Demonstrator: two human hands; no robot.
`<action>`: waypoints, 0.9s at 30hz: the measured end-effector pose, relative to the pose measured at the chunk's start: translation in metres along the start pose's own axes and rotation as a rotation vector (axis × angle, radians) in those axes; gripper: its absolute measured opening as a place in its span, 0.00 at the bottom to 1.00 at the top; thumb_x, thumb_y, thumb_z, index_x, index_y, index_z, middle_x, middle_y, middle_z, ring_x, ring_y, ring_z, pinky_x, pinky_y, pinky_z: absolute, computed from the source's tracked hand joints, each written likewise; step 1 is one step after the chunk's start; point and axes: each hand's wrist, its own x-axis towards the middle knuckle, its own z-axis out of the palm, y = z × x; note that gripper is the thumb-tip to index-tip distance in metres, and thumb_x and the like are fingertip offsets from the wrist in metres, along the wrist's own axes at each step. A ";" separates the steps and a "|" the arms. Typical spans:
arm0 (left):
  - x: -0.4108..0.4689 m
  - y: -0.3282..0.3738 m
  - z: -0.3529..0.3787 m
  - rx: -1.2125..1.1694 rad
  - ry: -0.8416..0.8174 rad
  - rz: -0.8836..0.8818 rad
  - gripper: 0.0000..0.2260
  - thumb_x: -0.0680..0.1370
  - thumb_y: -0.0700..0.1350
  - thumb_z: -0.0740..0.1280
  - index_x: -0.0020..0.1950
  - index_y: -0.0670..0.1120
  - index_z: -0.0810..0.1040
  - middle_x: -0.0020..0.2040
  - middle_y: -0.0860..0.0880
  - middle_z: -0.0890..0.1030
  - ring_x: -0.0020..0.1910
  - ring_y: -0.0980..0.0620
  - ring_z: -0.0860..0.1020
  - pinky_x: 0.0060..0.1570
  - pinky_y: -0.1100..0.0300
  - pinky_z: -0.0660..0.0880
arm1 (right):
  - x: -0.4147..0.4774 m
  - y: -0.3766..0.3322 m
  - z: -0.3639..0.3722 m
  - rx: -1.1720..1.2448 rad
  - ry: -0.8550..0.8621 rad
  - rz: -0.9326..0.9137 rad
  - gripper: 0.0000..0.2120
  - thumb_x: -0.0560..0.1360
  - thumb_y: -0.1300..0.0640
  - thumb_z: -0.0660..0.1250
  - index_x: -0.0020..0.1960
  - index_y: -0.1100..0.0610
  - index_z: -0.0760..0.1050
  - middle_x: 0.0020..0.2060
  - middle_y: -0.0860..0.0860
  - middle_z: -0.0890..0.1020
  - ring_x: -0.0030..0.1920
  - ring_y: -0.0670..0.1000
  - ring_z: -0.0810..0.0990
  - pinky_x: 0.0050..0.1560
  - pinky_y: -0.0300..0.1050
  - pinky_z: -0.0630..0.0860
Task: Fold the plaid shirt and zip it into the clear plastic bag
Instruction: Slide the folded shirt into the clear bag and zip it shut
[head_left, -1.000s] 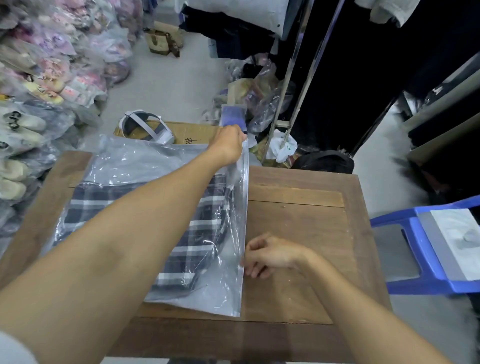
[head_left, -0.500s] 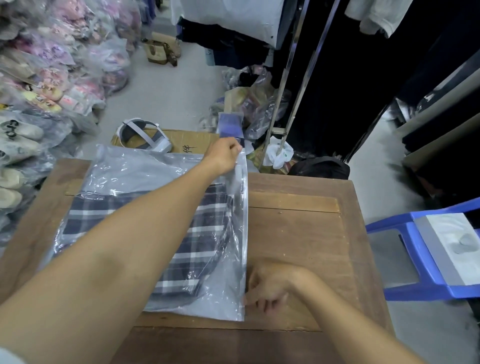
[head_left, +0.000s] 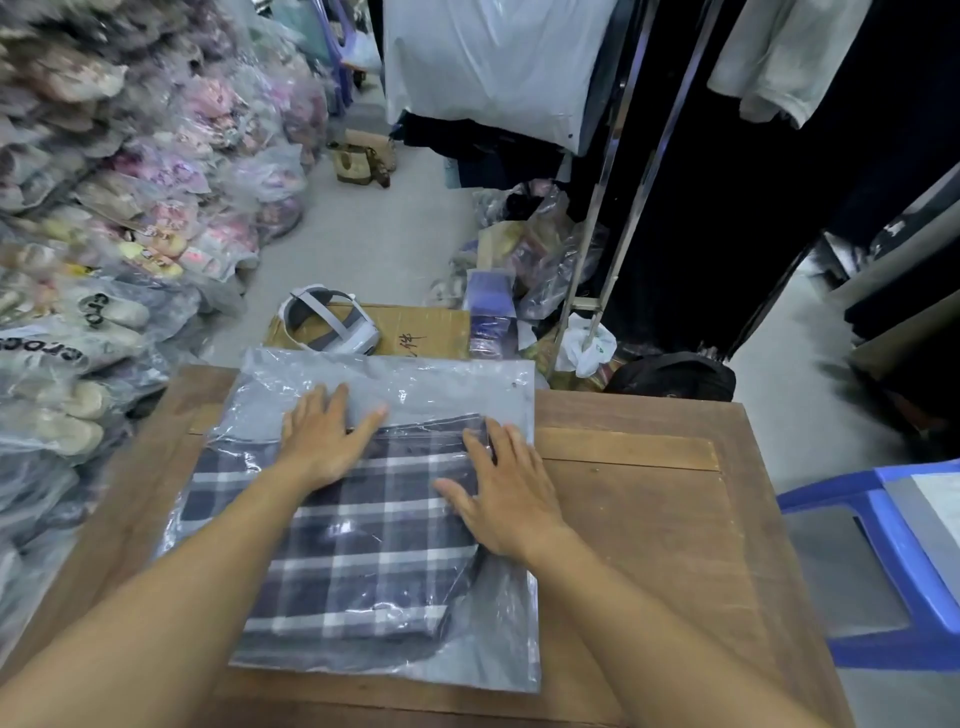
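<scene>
The folded plaid shirt (head_left: 363, 561), dark blue with white lines, lies inside the clear plastic bag (head_left: 441, 384) on the wooden table (head_left: 649, 519). The bag's zip edge runs along its right side. My left hand (head_left: 324, 434) rests flat on the bag over the shirt's far edge, fingers spread. My right hand (head_left: 501, 488) lies flat on the bag at the shirt's right edge, fingers apart. Neither hand grips anything.
Beyond the table's far edge a cardboard box (head_left: 415, 332) carries a white headset (head_left: 327, 325). Bagged shoes (head_left: 104, 260) pile up on the left. A blue plastic chair (head_left: 893, 561) stands right of the table. A clothes rack (head_left: 613, 218) with dark garments stands behind.
My left hand has left the bag's far right corner and come back onto the shirt. My right hand has moved from the zip edge near the front up onto the bag.
</scene>
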 end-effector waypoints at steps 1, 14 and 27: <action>-0.001 0.006 0.002 -0.005 -0.020 0.020 0.40 0.75 0.73 0.49 0.81 0.51 0.48 0.82 0.44 0.47 0.80 0.42 0.45 0.76 0.43 0.44 | -0.003 0.007 -0.001 -0.005 -0.003 0.014 0.38 0.78 0.29 0.45 0.81 0.49 0.46 0.81 0.51 0.44 0.80 0.54 0.38 0.79 0.56 0.42; -0.072 0.078 0.009 0.280 -0.106 0.426 0.51 0.63 0.81 0.56 0.79 0.53 0.54 0.77 0.48 0.58 0.76 0.46 0.55 0.74 0.46 0.53 | -0.046 0.073 -0.024 -0.143 0.044 0.172 0.45 0.71 0.25 0.48 0.80 0.49 0.48 0.81 0.54 0.45 0.79 0.61 0.38 0.77 0.61 0.38; -0.009 0.064 0.012 0.284 -0.179 0.386 0.59 0.58 0.83 0.56 0.79 0.56 0.36 0.81 0.50 0.38 0.79 0.47 0.36 0.76 0.42 0.35 | 0.034 0.083 -0.035 -0.193 0.071 0.149 0.48 0.70 0.22 0.44 0.81 0.47 0.44 0.81 0.51 0.42 0.78 0.57 0.32 0.76 0.60 0.33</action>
